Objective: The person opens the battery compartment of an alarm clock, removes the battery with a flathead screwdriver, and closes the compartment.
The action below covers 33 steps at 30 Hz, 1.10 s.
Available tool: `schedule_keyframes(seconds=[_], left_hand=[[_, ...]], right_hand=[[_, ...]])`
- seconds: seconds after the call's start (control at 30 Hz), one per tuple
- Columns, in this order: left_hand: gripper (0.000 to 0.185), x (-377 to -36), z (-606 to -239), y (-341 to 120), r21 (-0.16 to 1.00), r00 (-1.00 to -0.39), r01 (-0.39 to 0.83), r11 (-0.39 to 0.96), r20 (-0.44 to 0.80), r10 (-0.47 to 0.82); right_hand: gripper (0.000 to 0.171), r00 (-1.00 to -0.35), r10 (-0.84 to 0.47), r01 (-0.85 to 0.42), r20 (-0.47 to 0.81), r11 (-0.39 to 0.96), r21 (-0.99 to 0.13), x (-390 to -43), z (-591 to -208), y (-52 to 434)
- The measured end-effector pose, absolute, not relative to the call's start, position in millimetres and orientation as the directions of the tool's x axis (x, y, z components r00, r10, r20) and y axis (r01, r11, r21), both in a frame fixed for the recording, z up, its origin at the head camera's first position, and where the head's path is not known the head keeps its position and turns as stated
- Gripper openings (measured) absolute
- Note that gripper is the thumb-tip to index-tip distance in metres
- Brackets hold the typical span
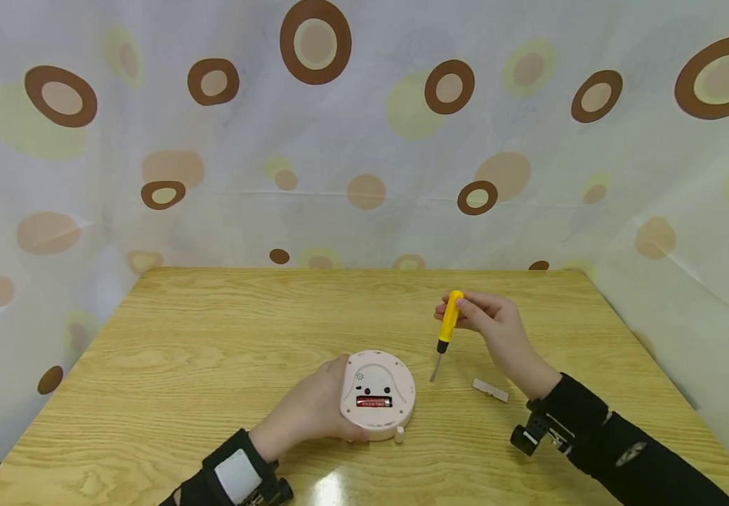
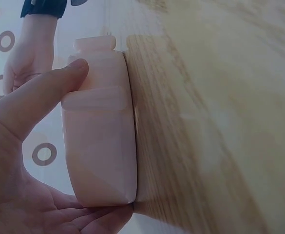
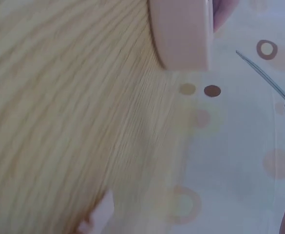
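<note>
A round pale pink alarm clock [image 1: 377,418] lies back side up on the table, its small feet toward the near edge. In its open compartment sits a red and black battery [image 1: 373,402]. My left hand [image 1: 320,404] grips the clock from the left, thumb along the near side and fingers round the far side. To the right, my right hand [image 1: 505,334] holds a yellow-handled screwdriver [image 1: 449,320] above the table, its tip pointing down. The metal shaft stands apart from the clock in the right wrist view.
A small pale battery cover [image 1: 489,390] lies on the wooden table [image 1: 244,316], right of the clock and below the right hand. A patterned cloth [image 1: 364,140] hangs behind the table and along both sides.
</note>
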<state>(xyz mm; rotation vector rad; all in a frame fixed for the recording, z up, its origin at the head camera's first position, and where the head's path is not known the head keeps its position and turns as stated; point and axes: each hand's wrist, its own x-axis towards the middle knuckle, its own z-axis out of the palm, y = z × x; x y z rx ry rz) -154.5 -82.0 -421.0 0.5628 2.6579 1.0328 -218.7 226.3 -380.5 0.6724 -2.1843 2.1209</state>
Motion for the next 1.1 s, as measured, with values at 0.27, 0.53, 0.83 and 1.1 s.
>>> schedule_keyframes(seconds=[0.27,0.53,0.83,1.1], left_hand=[[0.128,-154,-421,-82,0.687,-0.899,0.254,0.681,-0.091,0.428],[0.128,-154,-422,-82,0.683,-0.9,0.267,0.68,-0.075,0.429],[0.127,-153,-423,-83,0.691,-0.897,0.277,0.668,-0.063,0.437],[0.126,-153,-426,-84,0.692,-0.898,0.279,0.666,-0.057,0.435]], right_hand=[[0.037,-0.905,-0.296,-0.205,0.305,-0.324,-0.923,-213,-384,220],[0.035,-0.959,-0.215,-0.066,0.185,-0.466,-0.882,-204,-384,215],[0.031,-0.984,-0.131,-0.045,0.118,-0.461,-0.887,-200,-388,211],[0.025,-0.983,-0.105,-0.088,0.151,-0.453,-0.887,-198,-395,203]])
